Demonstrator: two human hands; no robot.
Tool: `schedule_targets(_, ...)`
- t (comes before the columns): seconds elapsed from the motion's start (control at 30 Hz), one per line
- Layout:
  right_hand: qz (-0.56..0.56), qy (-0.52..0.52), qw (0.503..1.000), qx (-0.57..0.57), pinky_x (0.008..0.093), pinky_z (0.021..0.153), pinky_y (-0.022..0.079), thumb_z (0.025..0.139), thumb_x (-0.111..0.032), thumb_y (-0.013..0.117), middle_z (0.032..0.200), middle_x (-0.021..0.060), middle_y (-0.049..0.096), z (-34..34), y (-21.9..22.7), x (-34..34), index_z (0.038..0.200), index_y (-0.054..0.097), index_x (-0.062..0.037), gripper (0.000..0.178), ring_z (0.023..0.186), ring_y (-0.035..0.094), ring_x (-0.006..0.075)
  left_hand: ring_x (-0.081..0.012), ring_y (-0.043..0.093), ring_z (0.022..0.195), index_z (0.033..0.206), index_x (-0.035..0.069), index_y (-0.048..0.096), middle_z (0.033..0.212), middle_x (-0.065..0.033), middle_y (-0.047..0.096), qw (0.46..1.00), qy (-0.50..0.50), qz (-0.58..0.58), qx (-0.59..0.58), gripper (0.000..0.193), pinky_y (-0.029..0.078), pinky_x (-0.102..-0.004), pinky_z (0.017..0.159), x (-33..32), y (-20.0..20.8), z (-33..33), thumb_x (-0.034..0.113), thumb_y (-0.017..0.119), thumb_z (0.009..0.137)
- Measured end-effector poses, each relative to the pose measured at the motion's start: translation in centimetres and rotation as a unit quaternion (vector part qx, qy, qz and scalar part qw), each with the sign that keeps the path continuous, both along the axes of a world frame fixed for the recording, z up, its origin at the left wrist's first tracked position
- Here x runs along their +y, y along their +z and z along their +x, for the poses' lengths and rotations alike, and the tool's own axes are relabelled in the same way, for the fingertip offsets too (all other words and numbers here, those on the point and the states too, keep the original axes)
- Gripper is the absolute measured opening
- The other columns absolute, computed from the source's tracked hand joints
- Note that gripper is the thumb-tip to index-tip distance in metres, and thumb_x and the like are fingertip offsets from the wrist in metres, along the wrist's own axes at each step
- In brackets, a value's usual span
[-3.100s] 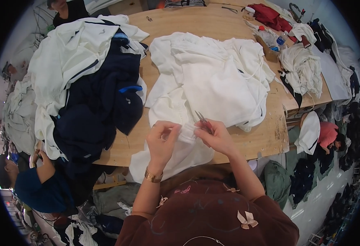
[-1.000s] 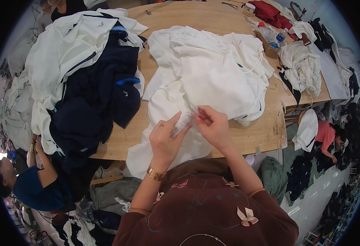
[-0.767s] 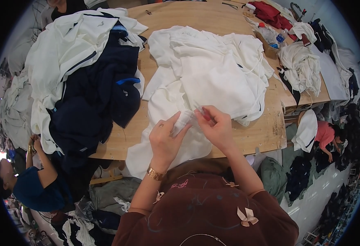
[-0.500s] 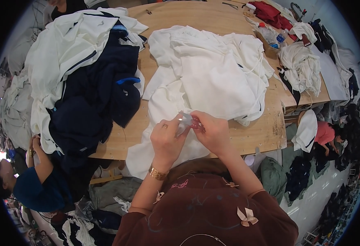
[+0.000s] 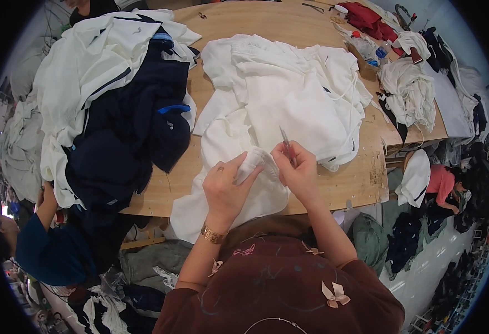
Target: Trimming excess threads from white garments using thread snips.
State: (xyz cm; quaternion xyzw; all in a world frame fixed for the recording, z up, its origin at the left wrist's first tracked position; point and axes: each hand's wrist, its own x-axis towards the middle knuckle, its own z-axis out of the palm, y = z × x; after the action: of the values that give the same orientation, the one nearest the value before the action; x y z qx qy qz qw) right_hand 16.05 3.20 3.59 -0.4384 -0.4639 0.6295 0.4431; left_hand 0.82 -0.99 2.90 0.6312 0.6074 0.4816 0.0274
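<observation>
My left hand is closed on the gathered edge of a white garment, thumb and fingers pinching the bunched cloth. Upright in my right hand is a slim pointed tool with a greyish tip; the fingers hide its lower part, so its exact kind does not show. The tip stands over the white cloth, a little to the right of the pinched edge. Beyond both hands lies a spread heap of white garments with drawstrings.
White and navy garments are piled on the wooden table at left. A basket with bottles and more cloth occupy the far right. One co-worker is at left, another at right.
My hands have moved apart. The small clear and reddish item between them no longer shows; my left hand now pinches the white cloth and the pointed tool shows in my right.
</observation>
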Motion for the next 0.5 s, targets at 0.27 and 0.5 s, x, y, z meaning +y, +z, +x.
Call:
schedule_targets(0.27,0.361,-0.024,0.876,-0.318,0.0280,0.045,0.037,0.081,-0.017,0.066,0.061,0.0089,0.052,0.5,-1.2,-0.7,0.084,0.057,-0.0017,0.018,0.046,0.048,0.0182,-0.0173,0.053,0.053,0.089,0.002,0.066,0.063,-0.0083,0.059,0.999,0.024,-0.032,-0.021,0.035,0.041,-0.0274,0.049,0.1,-0.2,-0.3,0.020,0.082,0.063)
schedule_targets(0.5,0.365,-0.039,0.864,-0.344,0.0294,0.047,0.039,0.078,-0.022,0.070,0.062,0.0091,0.054,0.2,-1.3,-1.0,0.081,0.057,-0.0015,0.024,0.048,0.049,0.0219,-0.0208,0.055,0.054,0.084,0.004,0.066,0.062,-0.0092,0.058,0.996,0.030,-0.064,-0.051,0.030,0.043,-0.0300,0.049,0.0,0.1,-0.1,0.021,0.081,0.064)
